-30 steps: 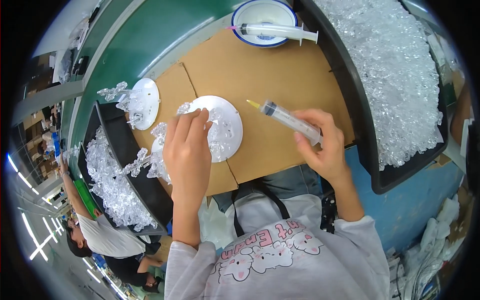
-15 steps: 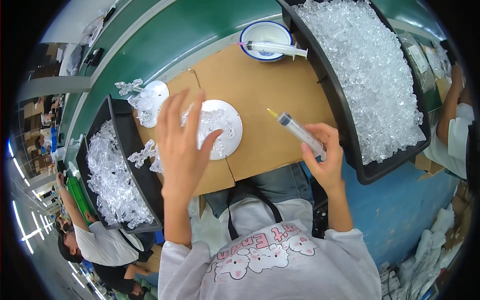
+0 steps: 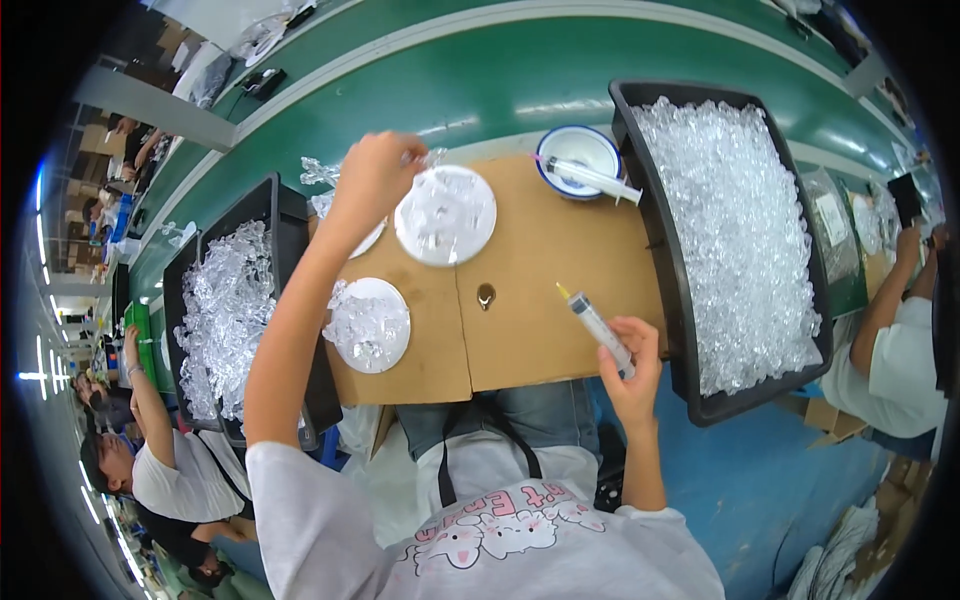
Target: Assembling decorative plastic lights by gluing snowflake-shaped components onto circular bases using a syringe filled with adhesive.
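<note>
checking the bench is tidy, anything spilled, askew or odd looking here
A few clear plastic pieces lie loose on the green surface beyond the cardboard work board, outside the black trays and white discs. The board also has a small dark hole near its middle seam. Otherwise the right tray and the bowl with a syringe look orderly.
</note>
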### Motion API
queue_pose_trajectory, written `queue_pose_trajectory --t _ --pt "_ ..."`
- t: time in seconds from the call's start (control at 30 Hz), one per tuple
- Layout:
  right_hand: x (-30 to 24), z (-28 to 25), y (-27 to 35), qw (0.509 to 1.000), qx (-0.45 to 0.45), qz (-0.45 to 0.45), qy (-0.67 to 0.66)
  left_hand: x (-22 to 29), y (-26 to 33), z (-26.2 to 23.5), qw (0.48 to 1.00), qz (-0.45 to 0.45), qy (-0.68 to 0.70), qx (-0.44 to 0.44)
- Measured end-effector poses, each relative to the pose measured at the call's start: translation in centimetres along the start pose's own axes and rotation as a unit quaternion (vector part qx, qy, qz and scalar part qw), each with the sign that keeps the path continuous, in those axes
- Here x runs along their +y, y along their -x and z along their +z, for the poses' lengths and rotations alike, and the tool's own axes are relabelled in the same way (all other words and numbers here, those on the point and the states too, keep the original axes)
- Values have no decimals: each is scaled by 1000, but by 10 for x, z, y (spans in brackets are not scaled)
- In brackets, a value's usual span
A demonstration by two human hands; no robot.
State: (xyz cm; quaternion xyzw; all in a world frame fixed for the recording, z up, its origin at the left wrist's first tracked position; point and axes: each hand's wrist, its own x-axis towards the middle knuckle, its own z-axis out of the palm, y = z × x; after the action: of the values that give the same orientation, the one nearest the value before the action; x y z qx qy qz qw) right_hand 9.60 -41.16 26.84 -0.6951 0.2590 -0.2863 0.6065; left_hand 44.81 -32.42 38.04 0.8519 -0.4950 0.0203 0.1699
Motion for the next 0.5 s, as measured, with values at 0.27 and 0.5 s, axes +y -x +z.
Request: queue_pose_trajectory --t 0.27,0.5 --pt "-3 2 0 999 29 -2 23 -55 -166 37 1000 -21 -9 21" --pt "-2 12 0 998 52 3 28 -111 -197 43 986 -71 -13 148"
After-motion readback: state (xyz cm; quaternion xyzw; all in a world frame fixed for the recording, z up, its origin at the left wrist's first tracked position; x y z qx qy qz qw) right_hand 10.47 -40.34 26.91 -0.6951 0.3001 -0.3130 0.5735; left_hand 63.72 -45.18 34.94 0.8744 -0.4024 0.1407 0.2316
